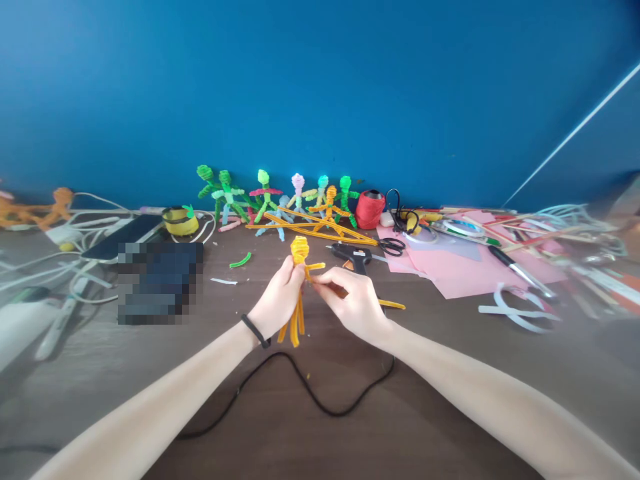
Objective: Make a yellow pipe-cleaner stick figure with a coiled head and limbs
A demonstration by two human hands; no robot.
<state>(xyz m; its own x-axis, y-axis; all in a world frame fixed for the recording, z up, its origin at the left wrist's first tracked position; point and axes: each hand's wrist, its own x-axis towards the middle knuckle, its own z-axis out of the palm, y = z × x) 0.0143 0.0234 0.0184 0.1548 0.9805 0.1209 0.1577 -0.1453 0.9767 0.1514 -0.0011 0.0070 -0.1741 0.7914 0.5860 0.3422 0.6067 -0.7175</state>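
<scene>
A yellow-orange pipe-cleaner figure [299, 249] with a coiled round head is held upright above the table. My left hand [278, 295] is closed around its body, just below the head, and several loose strands [296, 323] hang beneath the fist. My right hand [353, 300] pinches an orange pipe cleaner at the figure's side; the fingers hide most of that strand. One short strand sticks out to the right between the hands. Behind my right hand lies a black glue gun [351, 253], and an orange pipe-cleaner end [392, 304] shows past the wrist.
Several pipe-cleaner figures [263, 190] stand along the blue wall [320, 87]. Orange pipe cleaners [320, 232], scissors [391, 247], a red yarn spool [371, 209] and pink paper [450, 270] lie behind. Left are a dark phone [163, 280] and yellow tape [181, 221]. A black cord [320, 405] curves across the front.
</scene>
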